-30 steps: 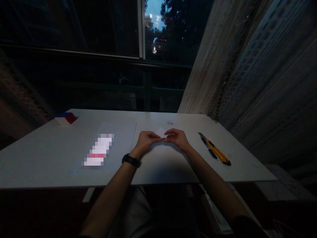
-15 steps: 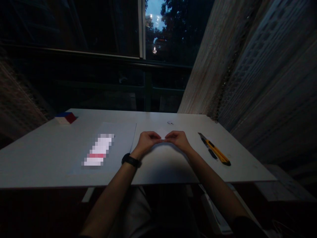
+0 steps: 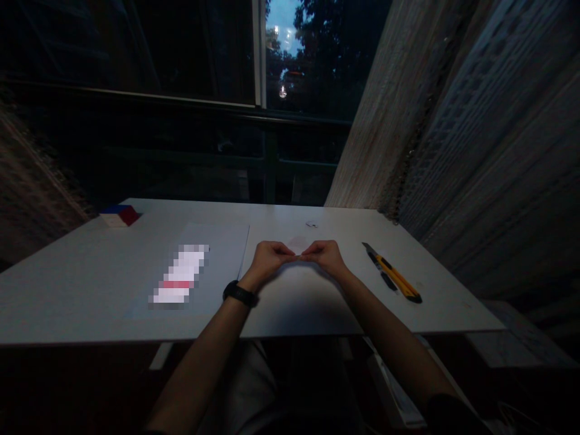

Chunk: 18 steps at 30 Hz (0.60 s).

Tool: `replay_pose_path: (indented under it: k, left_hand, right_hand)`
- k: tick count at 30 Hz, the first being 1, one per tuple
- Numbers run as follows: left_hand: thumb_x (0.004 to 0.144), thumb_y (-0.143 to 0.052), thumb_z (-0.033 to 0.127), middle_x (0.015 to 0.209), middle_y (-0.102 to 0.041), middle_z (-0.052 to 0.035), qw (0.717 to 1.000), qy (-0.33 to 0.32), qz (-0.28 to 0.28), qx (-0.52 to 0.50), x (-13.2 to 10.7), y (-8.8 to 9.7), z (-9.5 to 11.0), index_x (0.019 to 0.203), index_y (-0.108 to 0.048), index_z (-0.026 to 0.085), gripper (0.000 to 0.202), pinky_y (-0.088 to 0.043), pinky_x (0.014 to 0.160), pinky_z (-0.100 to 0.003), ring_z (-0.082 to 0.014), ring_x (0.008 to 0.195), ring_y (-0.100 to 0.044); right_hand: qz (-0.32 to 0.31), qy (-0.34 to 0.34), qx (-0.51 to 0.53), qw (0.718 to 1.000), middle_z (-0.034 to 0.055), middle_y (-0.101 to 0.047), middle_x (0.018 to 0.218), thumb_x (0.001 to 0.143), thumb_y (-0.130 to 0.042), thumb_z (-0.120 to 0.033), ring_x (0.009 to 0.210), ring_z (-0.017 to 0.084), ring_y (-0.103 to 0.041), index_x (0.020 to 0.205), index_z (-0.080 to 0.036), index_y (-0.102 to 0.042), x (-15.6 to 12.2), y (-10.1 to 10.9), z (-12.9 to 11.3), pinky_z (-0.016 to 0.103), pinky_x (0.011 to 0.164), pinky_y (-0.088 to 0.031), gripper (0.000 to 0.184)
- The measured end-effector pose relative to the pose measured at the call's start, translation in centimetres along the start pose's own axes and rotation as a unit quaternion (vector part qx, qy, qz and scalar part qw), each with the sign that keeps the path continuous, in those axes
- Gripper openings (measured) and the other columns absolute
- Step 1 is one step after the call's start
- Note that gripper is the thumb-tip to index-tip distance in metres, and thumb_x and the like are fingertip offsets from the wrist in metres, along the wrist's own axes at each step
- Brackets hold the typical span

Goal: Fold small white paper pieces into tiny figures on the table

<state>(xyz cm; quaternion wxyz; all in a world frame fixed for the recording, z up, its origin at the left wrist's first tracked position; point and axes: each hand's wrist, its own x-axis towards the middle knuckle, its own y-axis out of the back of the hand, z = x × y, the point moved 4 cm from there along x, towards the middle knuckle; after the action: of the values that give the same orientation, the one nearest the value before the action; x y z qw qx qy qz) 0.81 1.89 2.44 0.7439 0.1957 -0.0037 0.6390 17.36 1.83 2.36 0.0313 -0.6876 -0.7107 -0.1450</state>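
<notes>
White counter [image 3: 81, 290] in a dim room, dark window [image 3: 326, 78] behind, curtains [image 3: 367, 133] either side. Left hand [image 3: 268, 257] and right hand [image 3: 326, 255] both pinched on a small piece [image 3: 298, 257] over mid-counter, too tiny to identify; yellow cutter [image 3: 401, 283] lies to the right. Pixelated patch [image 3: 183, 269] over paper [image 3: 231, 248] at left, writing unreadable.

Single view, head-mounted. The camera looks forward and down from behind and above the near edge of the table [image 3: 308, 311]. Both forearms [image 3: 202, 365] enter at the lower frame edge; the left hand [image 3: 268, 257] and right hand [image 3: 327, 257] register just below frame centre, at close range. The wide field spans the table's near and far edges, the window [image 3: 328, 60] beyond, and the curtain [image 3: 376, 109] at right.
</notes>
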Motion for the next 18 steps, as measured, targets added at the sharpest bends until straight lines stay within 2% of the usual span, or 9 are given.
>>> replay_pose_path:
  k: [6, 10, 15, 18]
  left_hand:
    - [0.051, -0.076, 0.031, 0.058, -0.062, -0.0015, 0.998, -0.001, -0.009, -0.059, 0.0, -0.13, 0.11, 0.071, -0.066, 0.013, 0.029, -0.041, 0.052, -0.022, -0.0117, 0.054, -0.055]
    - [0.051, -0.076, 0.031, 0.056, -0.059, 0.0002, 0.998, -0.003, -0.012, -0.067, 0.01, -0.14, 0.25, 0.073, -0.065, 0.013, 0.031, -0.04, 0.05, -0.021, -0.01, 0.051, -0.053]
    - [0.051, -0.076, 0.031, 0.055, -0.059, 0.0004, 0.999, -0.013, -0.013, -0.051, -0.02, -0.06, 0.38, 0.072, -0.065, 0.013, 0.03, -0.039, 0.051, -0.021, -0.0102, 0.051, -0.053]
    - [0.051, -0.076, 0.031, 0.056, -0.059, 0.0002, 0.999, -0.008, -0.016, -0.041, 0.03, -0.03, 0.29, 0.072, -0.065, 0.013, 0.03, -0.039, 0.05, -0.021, -0.0105, 0.051, -0.053]
  right_hand:
    - [0.009, -0.002, 0.016, 1.0, 0.0003, -0.061, 0.048, 0.036, -0.08, -0.033, 0.044, 0.011, -0.051, 0.047, -0.015, -0.061, 0.04, -0.26, 0.22, 0.025, 0.046, -0.041, 0.028]
    - [0.004, 0.008, 0.036, 0.999, 0.0003, -0.061, 0.05, 0.038, -0.08, -0.033, 0.046, 0.011, -0.052, 0.048, -0.015, -0.059, 0.01, -0.35, 0.27, 0.025, 0.047, -0.042, 0.03]
    - [-0.04, 0.023, 0.038, 0.998, -0.0008, -0.06, 0.051, 0.044, -0.079, -0.032, 0.047, 0.012, -0.054, 0.062, -0.015, -0.062, -0.07, -0.49, 0.3, 0.024, 0.048, -0.043, 0.03]
    - [-0.048, 0.025, 0.043, 0.998, -0.0025, -0.058, 0.049, 0.046, -0.079, -0.032, 0.045, 0.01, -0.053, 0.064, -0.016, -0.061, -0.07, -0.51, 0.27, 0.023, 0.046, -0.041, 0.03]
